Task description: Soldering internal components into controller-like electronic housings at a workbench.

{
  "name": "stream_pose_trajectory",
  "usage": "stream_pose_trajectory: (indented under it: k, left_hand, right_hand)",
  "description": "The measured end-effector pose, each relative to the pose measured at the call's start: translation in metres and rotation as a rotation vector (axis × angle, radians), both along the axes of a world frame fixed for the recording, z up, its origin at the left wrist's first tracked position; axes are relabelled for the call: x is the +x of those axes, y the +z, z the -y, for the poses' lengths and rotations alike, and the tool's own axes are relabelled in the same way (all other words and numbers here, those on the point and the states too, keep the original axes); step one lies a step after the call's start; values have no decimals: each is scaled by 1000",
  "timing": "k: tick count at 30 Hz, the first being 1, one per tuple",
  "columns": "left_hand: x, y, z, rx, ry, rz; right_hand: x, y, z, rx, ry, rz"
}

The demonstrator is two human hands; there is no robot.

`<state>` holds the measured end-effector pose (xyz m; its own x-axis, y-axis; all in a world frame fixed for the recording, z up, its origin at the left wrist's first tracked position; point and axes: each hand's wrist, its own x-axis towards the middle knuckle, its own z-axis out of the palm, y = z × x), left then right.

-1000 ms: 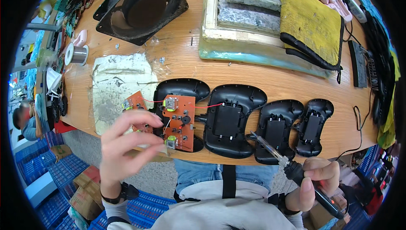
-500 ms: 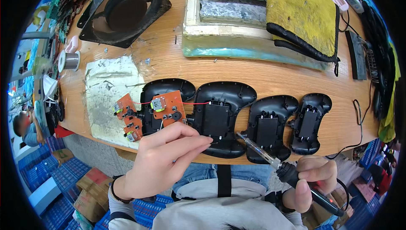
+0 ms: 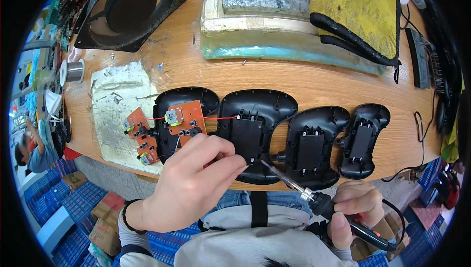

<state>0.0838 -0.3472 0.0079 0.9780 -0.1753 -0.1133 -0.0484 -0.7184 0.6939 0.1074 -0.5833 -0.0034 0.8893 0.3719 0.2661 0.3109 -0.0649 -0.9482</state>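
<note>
My right hand is closed around a soldering iron with a black handle and metal barrel. Its tip points left, over the lower right part of a black controller-shaped shell. Fingers pinched, my left hand rests over that shell's lower left side, close to a metal contact of its battery box. A thin wire seems to be in the pinch, largely hidden by the fingers. Left of it, an orange circuit board lies on another black shell, joined by a red wire to the battery box.
Another orange board lies farther left, beside a stained white sheet. Two more black shells stand to the right. Behind are a fan frame, a solder spool, a wrapped tray and a yellow cloth.
The soldering iron has moved left, its tip nearer my left fingertips. My left hand keeps its pinch beside the battery box. The whole view has shifted slightly.
</note>
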Motion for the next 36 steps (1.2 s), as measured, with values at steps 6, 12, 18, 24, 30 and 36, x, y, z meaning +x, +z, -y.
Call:
stream_pose_trajectory:
  k: [6,12,18,24,30,36]
  left_hand:
    - [6,4,1,193,-55,71]
    - [6,-2,0,184,-90,54]
    - [7,-3,1,191,-104,52]
    - [9,-2,0,196,-120,32]
    - [11,-1,-1,189,-131,19]
    - [12,1,-1,197,-148,15]
  right_hand:
    - [4,1,-2,-48,77,-9]
    - [4,2,-6,-101,109,-30]
    - [5,0,-7,-129,117,-7]
    - [9,1,-6,-157,185,-18]
    - [9,-1,-9,-138,213,27]
    - [12,0,-11,-161,271,107]
